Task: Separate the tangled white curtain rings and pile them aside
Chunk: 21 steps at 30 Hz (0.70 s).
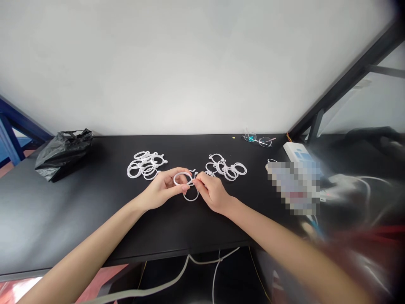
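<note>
Above the middle of the black table, my left hand [164, 188] is closed around a white curtain ring [174, 179], thumb and fingers on its right side. My right hand [213, 192] meets it there, fingertips pinched on a small part where the ring ends. A second white ring [191, 200] shows just below the fingertips; I cannot tell whether it hangs or lies on the table. Behind my left hand is a pile of white rings [144, 164] with small eyelets. Another pile of rings [226, 169] lies beyond my right hand, which partly covers small white pieces.
A black plastic bag [65, 152] sits at the far left. Eyeglasses [257, 139] lie near the wall, and a white box [297, 152] stands at the right beside a blurred-out item [295, 188]. Pale cables [171, 283] hang below the table's front edge.
</note>
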Each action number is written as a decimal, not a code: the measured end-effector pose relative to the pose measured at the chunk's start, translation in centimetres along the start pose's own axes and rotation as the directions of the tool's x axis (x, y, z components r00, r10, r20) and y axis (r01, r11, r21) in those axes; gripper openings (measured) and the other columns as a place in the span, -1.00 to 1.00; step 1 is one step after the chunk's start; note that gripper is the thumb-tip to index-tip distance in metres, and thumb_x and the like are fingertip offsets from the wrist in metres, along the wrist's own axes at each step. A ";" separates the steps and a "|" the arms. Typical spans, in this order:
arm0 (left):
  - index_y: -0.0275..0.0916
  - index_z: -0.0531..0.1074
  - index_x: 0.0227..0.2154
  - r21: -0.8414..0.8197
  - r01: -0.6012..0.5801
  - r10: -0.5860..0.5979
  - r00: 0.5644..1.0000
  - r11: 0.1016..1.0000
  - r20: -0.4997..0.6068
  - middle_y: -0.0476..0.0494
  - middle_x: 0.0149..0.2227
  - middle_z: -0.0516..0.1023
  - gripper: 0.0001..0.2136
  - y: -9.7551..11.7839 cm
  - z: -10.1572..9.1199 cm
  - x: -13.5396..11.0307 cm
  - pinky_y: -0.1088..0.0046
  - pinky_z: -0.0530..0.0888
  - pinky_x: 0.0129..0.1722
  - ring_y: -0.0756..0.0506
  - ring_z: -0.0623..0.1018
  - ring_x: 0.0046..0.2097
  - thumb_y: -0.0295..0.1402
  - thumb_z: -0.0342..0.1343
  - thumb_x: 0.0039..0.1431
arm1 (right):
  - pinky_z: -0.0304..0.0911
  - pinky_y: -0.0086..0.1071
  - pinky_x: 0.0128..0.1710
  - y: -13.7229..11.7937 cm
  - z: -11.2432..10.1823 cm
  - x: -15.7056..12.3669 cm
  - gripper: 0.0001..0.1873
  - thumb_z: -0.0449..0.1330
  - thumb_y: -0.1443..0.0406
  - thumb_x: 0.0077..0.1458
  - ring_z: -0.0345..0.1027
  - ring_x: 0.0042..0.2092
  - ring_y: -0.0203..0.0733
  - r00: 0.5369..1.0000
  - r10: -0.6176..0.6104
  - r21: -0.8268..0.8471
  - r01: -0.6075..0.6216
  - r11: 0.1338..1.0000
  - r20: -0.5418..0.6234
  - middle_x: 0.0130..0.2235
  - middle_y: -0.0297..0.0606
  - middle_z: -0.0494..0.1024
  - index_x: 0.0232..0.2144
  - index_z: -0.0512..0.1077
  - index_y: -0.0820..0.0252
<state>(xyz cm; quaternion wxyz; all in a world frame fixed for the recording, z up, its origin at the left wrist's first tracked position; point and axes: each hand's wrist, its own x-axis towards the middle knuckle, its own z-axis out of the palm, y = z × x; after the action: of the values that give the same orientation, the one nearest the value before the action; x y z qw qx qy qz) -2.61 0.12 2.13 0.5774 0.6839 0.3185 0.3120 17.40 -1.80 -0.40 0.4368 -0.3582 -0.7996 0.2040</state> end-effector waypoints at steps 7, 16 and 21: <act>-0.26 0.40 -0.07 0.012 -0.007 0.007 1.000 1.000 0.005 0.02 -0.44 0.39 -0.71 0.0 0.0 0.1 0.49 0.42 -0.36 0.02 0.42 -0.41 -0.25 0.17 0.19 | 0.06 -0.45 -0.55 0.0 0.1 0.1 -0.68 -0.06 0.22 0.34 0.07 -0.58 -0.37 1.000 0.017 0.012 -0.017 1.000 0.009 -0.55 -0.43 0.22 -0.49 0.13 0.12; -0.20 0.37 -0.16 0.353 -0.053 0.200 0.896 0.934 -0.396 -0.12 -0.18 0.50 -0.66 0.8 -3.3 -0.3 0.30 0.45 -0.08 -0.12 0.52 -0.17 -0.17 0.27 0.07 | 0.03 -0.46 -0.58 0.2 -0.5 0.1 -0.79 0.03 0.27 0.30 0.08 -0.59 -0.38 0.991 0.042 0.095 -0.030 0.995 -0.127 -0.58 -0.48 0.24 -0.41 0.19 0.12; -0.18 0.40 -0.15 0.804 0.290 0.313 0.811 0.520 -0.495 -0.25 -0.10 0.48 -0.68 -0.4 -6.7 -0.8 0.09 0.36 0.00 -0.32 0.45 -0.04 -0.08 0.15 0.15 | 0.01 -0.47 -0.59 0.3 -0.6 0.1 -0.81 0.03 0.27 0.30 0.06 -0.60 -0.39 0.990 0.058 0.113 -0.044 0.993 -0.128 -0.59 -0.49 0.22 -0.40 0.20 0.12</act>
<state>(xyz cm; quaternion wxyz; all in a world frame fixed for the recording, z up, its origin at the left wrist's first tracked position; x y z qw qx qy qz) -8.49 3.50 2.57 0.0359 0.7471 0.5854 0.3128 18.07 -1.53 -0.24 0.5018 -0.3665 -0.7475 0.2348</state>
